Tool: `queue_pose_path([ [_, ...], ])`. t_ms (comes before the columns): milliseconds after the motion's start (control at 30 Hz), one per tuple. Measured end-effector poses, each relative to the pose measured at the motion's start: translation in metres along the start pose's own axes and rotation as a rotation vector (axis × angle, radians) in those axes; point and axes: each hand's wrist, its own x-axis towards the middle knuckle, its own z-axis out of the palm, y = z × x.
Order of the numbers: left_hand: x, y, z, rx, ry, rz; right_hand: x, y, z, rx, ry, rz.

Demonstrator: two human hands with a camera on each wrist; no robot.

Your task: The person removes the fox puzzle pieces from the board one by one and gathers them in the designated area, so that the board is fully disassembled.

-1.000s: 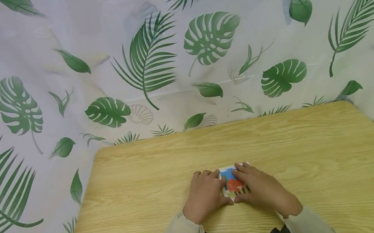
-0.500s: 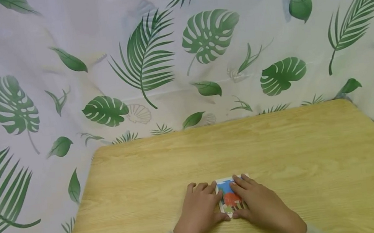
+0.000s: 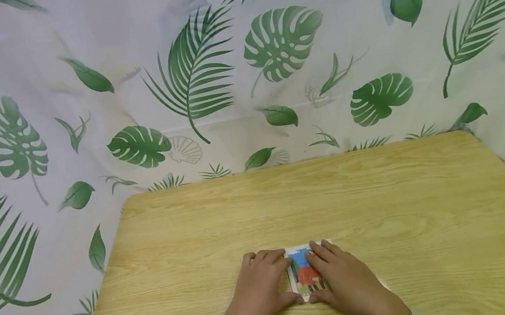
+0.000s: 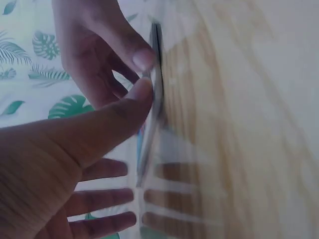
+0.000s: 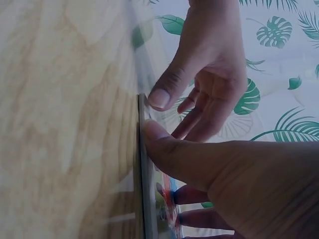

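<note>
A small square picture board (image 3: 308, 276), white-bordered with blue sky and a red shape, lies face up near the front of the table. My left hand (image 3: 259, 293) holds its left side, thumb at the near edge and forefinger by the far left corner. From the right, my right hand (image 3: 355, 286) grips it, fingers lying over the picture and thumb at the near edge. The two thumbs almost meet. In the left wrist view the board (image 4: 145, 159) shows edge-on as a thin slab at the tabletop. My right fingers cover part of the picture.
The wood-grain table (image 3: 379, 200) stretches out beyond both hands. Behind it and at the sides hangs a white cloth (image 3: 226, 93) printed with green leaves.
Both hands have drawn the board toward me and slightly left across the table, keeping their hold. The head view has tilted a little downward.
</note>
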Motion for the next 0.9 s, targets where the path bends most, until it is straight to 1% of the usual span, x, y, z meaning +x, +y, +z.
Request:
queue_pose_path([
  [67,0.0,-0.004,-0.001,-0.013,-0.003,-0.023,0.004,-0.001,-0.003,-0.03,0.002,-0.019],
  [133,0.002,-0.007,-0.001,-0.003,-0.02,-0.037,0.008,0.0,-0.006,-0.062,0.016,-0.05],
  [233,0.004,-0.009,-0.002,0.0,-0.038,-0.039,0.018,-0.001,-0.012,-0.105,0.065,-0.102],
  [333,0.005,-0.01,-0.003,-0.01,-0.045,-0.047,0.031,-0.001,-0.014,-0.12,0.109,-0.142],
  [400,0.005,-0.011,-0.004,-0.014,-0.042,-0.053,0.041,-0.001,-0.014,-0.103,0.114,-0.159],
  [500,0.006,-0.012,-0.004,-0.019,-0.027,-0.059,0.052,0.001,-0.011,-0.041,0.093,-0.177],
  [633,0.007,-0.013,-0.004,-0.02,-0.003,-0.059,0.062,0.006,-0.007,0.038,0.073,-0.196],
  [767,0.005,-0.012,-0.003,-0.025,-0.018,-0.061,0.063,0.011,-0.001,0.083,0.049,-0.21],
  [900,0.001,-0.01,0.0,-0.037,-0.03,-0.067,0.059,0.012,0.002,0.075,0.026,-0.236],
])
